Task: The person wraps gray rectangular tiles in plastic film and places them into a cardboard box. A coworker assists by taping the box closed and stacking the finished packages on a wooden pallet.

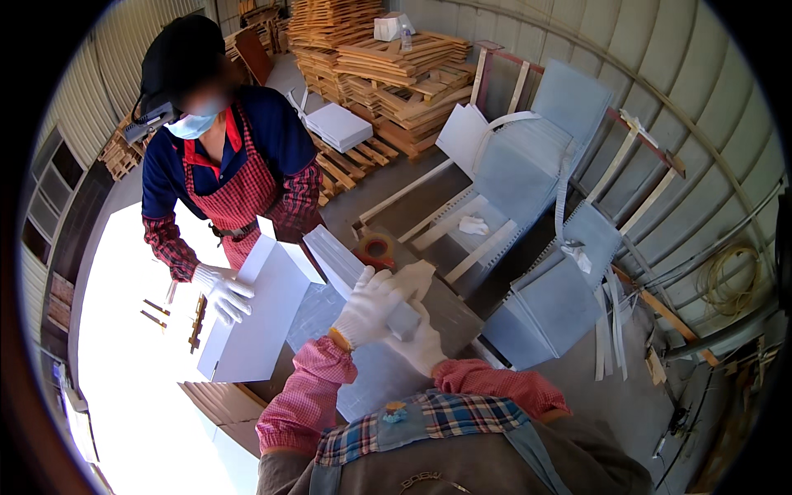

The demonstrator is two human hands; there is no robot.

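My left hand (369, 307), in a white knitted glove, is closed above the work table, fingers bent inward. Pressed up against it is my right hand (422, 345), gloved the same and also curled. Between them shows the flat face of a small pale grey block-like piece (403, 320), which both hands grip; its far side is hidden. A cream-white shape just beyond my fingers is too unclear to name. Below lies the grey table top (363, 375). Past my left hand stand a white folded sheet box (262, 309) and a roll of tape (375, 249).
Across the table a co-worker in a checked apron rests a gloved hand (223, 293) on the white box. Bluish plastic sheets (516, 177) lean on a rack at the right, with more stacked sheets (549, 318) nearer. Wooden pallets (396, 70) are piled behind.
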